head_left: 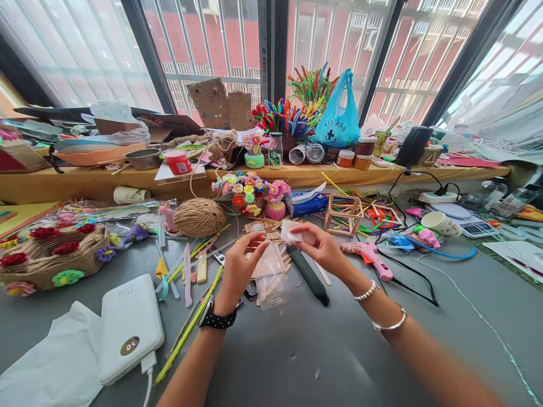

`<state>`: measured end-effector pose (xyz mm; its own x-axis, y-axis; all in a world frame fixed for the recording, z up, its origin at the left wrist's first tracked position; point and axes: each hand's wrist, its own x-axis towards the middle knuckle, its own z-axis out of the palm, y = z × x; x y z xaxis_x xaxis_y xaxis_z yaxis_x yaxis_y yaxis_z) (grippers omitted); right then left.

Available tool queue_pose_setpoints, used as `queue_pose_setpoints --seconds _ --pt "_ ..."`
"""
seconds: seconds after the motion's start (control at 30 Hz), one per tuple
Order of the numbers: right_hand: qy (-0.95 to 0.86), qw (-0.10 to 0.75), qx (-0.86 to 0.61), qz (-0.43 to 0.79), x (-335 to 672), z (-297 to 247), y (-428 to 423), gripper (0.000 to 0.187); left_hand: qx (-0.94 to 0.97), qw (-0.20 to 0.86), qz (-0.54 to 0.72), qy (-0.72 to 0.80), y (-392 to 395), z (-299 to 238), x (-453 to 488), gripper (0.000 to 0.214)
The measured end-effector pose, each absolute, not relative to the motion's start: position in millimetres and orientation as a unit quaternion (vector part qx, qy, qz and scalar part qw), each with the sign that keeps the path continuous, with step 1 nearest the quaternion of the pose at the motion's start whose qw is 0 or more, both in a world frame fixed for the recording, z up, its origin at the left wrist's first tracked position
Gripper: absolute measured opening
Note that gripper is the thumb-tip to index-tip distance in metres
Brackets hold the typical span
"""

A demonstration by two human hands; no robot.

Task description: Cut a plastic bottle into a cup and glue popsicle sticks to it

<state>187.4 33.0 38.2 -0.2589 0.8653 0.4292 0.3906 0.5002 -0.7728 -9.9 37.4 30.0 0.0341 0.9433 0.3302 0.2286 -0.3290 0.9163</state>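
Note:
Over the middle of the grey table (339, 350), my right hand (318, 246) pinches a small white folded pad (292, 230), whose exact kind I cannot make out. To its left, my left hand (242, 265) has its thumb and forefinger drawn together. Whatever may be between those fingertips is too small to name. Below the hands lie wooden craft sticks (286, 261) and a clear plastic bag (271, 285). A dark green slim case (307, 275) rests beneath my right hand. Just right of that hand is a pink glue gun (375, 261).
A twine ball (199, 217), a flower-trimmed basket (38, 254) and a white power bank (130, 328) occupy the left. Behind stand a stick frame (343, 215) and a blue tissue pack (307, 202). The glue gun's black cord (418, 294) loops right, near a scale (477, 227).

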Motion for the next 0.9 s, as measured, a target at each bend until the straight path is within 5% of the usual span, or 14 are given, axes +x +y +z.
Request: queue_pose_setpoints --seconds 0.17,0.37,0.53,0.9 --pt "-0.754 0.447 -0.339 0.342 169 44 16 0.02 0.537 0.522 0.511 0.421 33 39 -5 0.034" --pt "-0.73 0.46 -0.33 0.383 160 32 17 0.02 0.512 0.52 0.528 0.434 33 37 -6 0.025" --pt "-0.692 0.494 -0.314 0.422 152 17 16 0.039 0.48 0.518 0.561 0.431 37 32 -2 0.025" --pt "-0.764 0.47 -0.38 0.228 152 2 21 0.048 0.413 0.555 0.59 0.415 39 24 6 0.026"
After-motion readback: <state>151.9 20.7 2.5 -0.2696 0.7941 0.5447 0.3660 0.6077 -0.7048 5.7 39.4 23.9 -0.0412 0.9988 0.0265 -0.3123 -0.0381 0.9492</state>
